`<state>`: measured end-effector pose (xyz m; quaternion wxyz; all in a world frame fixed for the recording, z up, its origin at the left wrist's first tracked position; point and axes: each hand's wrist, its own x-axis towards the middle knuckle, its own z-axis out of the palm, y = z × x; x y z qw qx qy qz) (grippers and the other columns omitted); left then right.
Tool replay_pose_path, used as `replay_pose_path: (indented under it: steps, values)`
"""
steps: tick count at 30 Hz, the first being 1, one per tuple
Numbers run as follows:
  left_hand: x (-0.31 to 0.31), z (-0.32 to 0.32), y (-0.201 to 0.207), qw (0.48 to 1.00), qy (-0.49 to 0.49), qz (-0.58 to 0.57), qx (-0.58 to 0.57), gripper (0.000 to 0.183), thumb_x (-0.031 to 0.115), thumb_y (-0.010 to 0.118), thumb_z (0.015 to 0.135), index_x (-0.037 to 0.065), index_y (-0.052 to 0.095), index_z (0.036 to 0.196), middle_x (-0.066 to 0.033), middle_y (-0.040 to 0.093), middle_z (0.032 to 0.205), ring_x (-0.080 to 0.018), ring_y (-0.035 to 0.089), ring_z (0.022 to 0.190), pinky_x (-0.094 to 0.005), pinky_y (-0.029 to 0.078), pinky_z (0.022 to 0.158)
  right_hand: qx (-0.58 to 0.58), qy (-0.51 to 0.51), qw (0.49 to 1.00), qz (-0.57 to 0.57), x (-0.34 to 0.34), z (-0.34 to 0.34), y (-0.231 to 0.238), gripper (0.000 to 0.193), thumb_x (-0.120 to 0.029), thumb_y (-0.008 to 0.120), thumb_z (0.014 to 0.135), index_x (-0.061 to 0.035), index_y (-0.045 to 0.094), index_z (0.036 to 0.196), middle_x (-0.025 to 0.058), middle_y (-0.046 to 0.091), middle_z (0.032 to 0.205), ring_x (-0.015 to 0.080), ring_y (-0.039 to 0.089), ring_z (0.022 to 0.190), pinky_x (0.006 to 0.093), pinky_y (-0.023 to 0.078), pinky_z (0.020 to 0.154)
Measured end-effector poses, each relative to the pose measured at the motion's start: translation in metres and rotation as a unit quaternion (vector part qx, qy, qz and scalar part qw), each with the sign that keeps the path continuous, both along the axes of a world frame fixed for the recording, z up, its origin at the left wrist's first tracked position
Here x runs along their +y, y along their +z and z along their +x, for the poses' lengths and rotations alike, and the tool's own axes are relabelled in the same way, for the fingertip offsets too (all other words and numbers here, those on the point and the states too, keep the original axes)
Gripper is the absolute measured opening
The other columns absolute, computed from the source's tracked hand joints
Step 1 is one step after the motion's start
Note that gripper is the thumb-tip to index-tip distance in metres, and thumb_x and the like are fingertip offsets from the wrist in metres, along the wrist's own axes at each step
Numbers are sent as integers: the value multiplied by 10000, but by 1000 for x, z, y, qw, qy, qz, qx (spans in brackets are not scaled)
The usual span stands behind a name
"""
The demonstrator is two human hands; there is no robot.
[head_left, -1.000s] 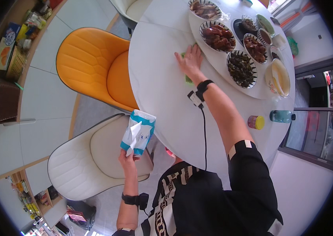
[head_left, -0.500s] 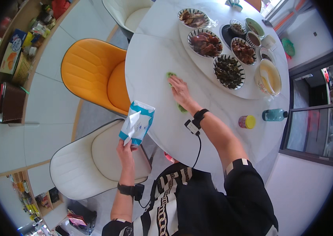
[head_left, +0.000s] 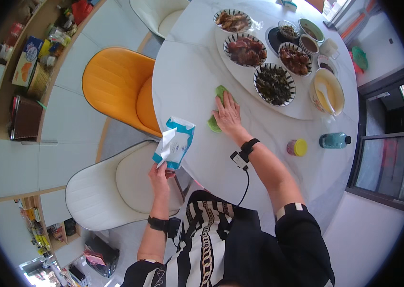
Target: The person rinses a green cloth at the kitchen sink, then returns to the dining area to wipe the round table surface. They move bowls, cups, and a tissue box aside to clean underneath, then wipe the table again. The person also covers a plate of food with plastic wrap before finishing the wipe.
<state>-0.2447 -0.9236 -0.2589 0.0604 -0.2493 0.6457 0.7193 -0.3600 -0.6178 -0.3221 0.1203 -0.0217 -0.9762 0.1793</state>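
Observation:
My left hand [head_left: 160,175] is closed on the lower end of a blue and white tissue pack [head_left: 179,146], with one white tissue [head_left: 166,147] sticking out of it. The pack is held up by the table's left edge, above the white chair. My right hand [head_left: 229,116] lies flat over a green cloth [head_left: 215,124] and presses it to the white marble table [head_left: 187,81]. Cloth shows on both sides of the fingers. The palm hides its middle.
A raised round turntable [head_left: 240,71] bears several dishes, among them a bowl of dark greens [head_left: 274,85] and a soup pot with a ladle [head_left: 328,98]. Right of my arm stand a yellow-lidded jar [head_left: 297,147] and a teal bottle [head_left: 333,140]. An orange chair [head_left: 118,91] and a white chair [head_left: 111,191] border the table.
My right hand has slid the green cloth a little to the right across the table. The tissue pack in my left hand has shifted slightly right and up.

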Motion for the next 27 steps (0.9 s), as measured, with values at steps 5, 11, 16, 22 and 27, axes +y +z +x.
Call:
replay_pose_path:
  steps: [5,11,16,22,27]
  values:
    - [-3,-32,-6,1000,-14,10,-15,238,124,600,914,28,653,1126,-41,662,824,-117,626,609,-248,533,522,37,-40,998,39,5,-53,-13,562,-268,604,894,-14,453,1371,199,364,1508,332,316,1418,461,293,1097]
    - [-18,-80,-13,999,-30,11,-21,258,94,595,911,21,649,1153,-45,676,866,-114,620,611,-243,522,519,2,-101,994,41,-2,-150,-11,559,-281,606,885,-9,467,1354,193,409,1465,329,371,1368,451,335,1065]
    - [-30,-113,-18,998,-48,18,-23,273,82,600,908,18,646,1169,-43,681,867,-111,615,609,-233,508,523,18,-5,997,77,-17,-128,-7,525,-250,604,879,-20,474,1333,209,442,1425,356,422,1313,486,371,1020]
    - [-43,-133,-24,997,-67,22,-17,265,62,598,906,21,649,1164,-48,691,903,-114,628,631,-234,516,527,-30,-66,995,62,9,-97,2,535,-230,613,874,-25,464,1346,234,416,1446,379,393,1343,498,357,1047]
    - [-44,-137,-29,997,-69,29,-21,262,51,598,902,21,653,1156,-50,698,925,-113,636,647,-234,523,531,23,-91,995,21,-25,-175,-11,605,-247,636,861,-43,428,1391,234,387,1478,383,357,1375,503,351,1047]
